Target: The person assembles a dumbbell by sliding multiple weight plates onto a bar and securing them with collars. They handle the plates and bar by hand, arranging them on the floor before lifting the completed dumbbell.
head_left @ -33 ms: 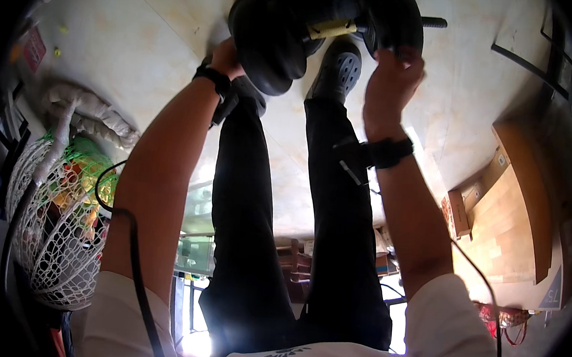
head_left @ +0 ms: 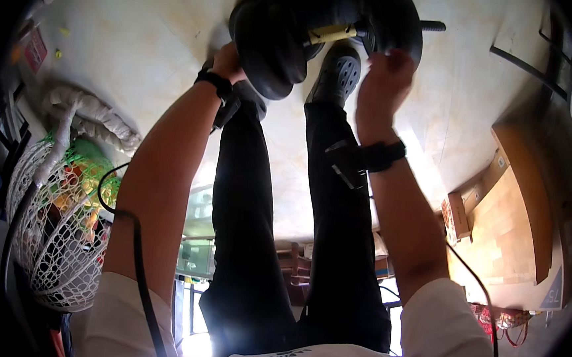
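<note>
A black dumbbell with thick round plates and a yellow grip is at the top of the head view, close to my feet. From its right end a dark ribbed rod sticks out. My left hand is closed against the outer side of the left plates; its fingertips are hidden behind them. At the lower edge of the right plates, my right hand has curled fingers, blurred by motion. What those fingers hold, if anything, cannot be made out.
Light tiled floor surrounds my grey clog. To the left stands a white net basket with coloured things inside. A wooden board and a small box are at the right. Cables hang along both arms.
My right hand has shifted slightly left and its fingers have turned and blurred. The dumbbell's left plates sit a touch lower. My left hand stays at the plates.
</note>
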{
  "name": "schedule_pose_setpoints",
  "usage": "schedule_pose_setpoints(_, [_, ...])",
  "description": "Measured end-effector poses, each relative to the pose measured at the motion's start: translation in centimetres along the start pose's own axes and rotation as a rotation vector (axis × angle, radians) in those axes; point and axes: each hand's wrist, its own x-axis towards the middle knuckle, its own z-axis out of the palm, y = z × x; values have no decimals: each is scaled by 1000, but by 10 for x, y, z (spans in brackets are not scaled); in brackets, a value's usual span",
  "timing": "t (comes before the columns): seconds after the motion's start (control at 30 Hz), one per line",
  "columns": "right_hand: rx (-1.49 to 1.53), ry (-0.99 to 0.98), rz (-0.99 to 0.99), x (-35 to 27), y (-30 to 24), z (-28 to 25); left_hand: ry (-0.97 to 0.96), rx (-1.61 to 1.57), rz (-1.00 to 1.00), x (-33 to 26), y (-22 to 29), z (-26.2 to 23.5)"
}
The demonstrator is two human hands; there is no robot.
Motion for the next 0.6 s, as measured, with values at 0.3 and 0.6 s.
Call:
schedule_pose_setpoints(0.3, [578,-561,741,1,24,59,90,-292,-6,-2,-25,22])
schedule_pose_setpoints(0.6, [662,-617,595,23,34,90,16,-43,255,9,-28,3])
